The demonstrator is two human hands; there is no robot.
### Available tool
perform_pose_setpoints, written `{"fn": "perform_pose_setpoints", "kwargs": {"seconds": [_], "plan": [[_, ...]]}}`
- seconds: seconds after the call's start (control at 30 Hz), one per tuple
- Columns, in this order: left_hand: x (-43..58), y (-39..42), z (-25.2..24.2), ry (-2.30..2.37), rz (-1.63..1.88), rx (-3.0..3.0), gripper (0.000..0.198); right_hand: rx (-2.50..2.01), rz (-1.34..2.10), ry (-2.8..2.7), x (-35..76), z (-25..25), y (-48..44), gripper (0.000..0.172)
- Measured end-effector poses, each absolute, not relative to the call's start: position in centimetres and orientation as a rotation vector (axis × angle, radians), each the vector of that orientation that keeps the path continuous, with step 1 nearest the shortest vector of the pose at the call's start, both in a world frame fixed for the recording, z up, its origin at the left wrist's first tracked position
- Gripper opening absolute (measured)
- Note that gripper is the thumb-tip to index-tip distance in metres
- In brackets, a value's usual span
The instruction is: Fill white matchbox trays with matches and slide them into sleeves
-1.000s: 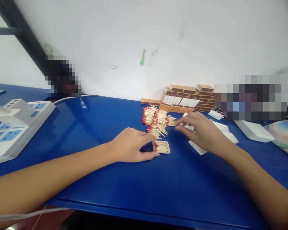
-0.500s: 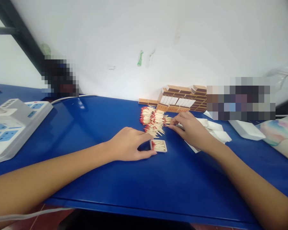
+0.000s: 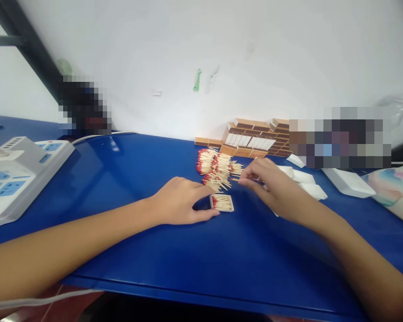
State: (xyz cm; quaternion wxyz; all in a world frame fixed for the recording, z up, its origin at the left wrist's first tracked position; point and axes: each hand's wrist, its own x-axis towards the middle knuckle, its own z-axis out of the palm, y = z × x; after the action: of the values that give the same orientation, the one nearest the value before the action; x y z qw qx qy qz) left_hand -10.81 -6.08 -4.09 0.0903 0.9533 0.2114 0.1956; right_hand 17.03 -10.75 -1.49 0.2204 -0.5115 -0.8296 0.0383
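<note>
My left hand (image 3: 181,201) rests on the table with thumb and fingers at the left end of a small white matchbox tray (image 3: 227,208), steadying it. Inside the tray lie several matches (image 3: 223,202), their red heads toward my hand. Just behind is a loose pile of red-headed matches (image 3: 213,163). To the right of the pile, my right hand (image 3: 272,185) pinches a match (image 3: 235,180) between thumb and fingers, its red head pointing left. The match's other end is hidden by the fingertips.
Stacked brown matchboxes (image 3: 255,134) stand against the wall behind the pile. White paper pieces (image 3: 304,179) lie beyond my right hand, with a white box (image 3: 349,182) farther right. A power strip (image 3: 30,179) sits at the left of the blue table (image 3: 188,264).
My right hand has drawn back slightly from the pile, toward me, and a match now shows in its fingertips. My left hand keeps its place at the tray.
</note>
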Motion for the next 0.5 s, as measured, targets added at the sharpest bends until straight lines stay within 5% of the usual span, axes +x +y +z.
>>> {"fn": "perform_pose_setpoints", "kwargs": {"seconds": [0.13, 0.5], "plan": [[-10.8, -6.2, -3.9, 0.648, 0.583, 2.818, 0.039, -1.349, 0.287, -2.386, 14.1, -1.1, -12.7, 0.016], [-10.9, -6.0, -4.1, 0.639, 0.599, 2.835, 0.038, -1.272, 0.109, -2.411, 13.4, -1.9, -12.7, 0.01]]}}
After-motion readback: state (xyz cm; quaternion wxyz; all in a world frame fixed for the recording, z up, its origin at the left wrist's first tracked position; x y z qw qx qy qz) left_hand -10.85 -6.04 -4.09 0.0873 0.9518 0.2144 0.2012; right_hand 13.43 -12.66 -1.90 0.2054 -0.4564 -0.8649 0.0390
